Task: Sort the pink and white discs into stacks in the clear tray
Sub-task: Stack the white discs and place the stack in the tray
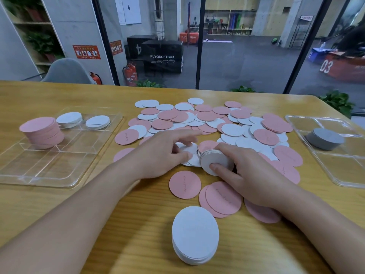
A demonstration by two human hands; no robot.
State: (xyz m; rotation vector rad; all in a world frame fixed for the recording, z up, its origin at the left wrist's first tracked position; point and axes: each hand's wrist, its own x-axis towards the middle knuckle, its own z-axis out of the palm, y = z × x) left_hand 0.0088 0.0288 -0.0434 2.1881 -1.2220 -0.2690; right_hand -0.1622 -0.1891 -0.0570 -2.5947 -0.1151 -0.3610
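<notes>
A loose pile of pink and white discs [207,119] covers the middle of the wooden table. My right hand [254,175] grips a small stack of white discs [214,160], thumb on top. My left hand [167,153] rests just left of it, fingertips on a white disc [186,148] lying in the pile. At the left, the clear tray [49,167] holds a tall pink stack [42,132] and two white stacks [69,119]. Near the front edge, another white stack [195,236] stands on the table.
A second clear tray [335,175] at the right holds a grey stack of discs [325,138]. Loose pink discs [221,198] lie under my right wrist. Behind the table are a glass wall and a grey chair [67,72].
</notes>
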